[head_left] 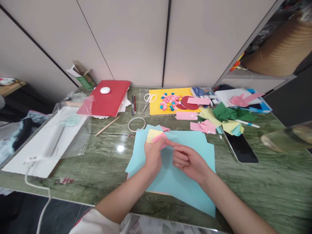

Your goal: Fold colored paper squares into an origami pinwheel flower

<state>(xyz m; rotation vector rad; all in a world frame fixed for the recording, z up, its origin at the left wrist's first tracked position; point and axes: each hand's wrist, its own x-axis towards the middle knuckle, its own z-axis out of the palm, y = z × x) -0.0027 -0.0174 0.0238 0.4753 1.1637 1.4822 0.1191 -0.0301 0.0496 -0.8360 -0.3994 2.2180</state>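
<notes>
My left hand (153, 156) is closed on a small folded paper (154, 135), yellow with pink, holding it above the light blue sheets (190, 182). My right hand (186, 159) has its index finger stretched to the paper's pink edge beside my left thumb. Its other fingers are curled in, and its thumb is mostly hidden. Just behind the folded paper, a small pink paper tip (164, 128) lies at the top of the blue sheets. A roll of clear tape (136, 124) lies to the left of them.
Behind are scissors (147, 101), a yellow sheet (156, 109) with coloured balls (170, 101) and a red folder (109, 100). On the right are green folded papers (225, 113), a phone (241, 148) and a clear bottle (285, 139). A wooden stick (107, 126) lies left.
</notes>
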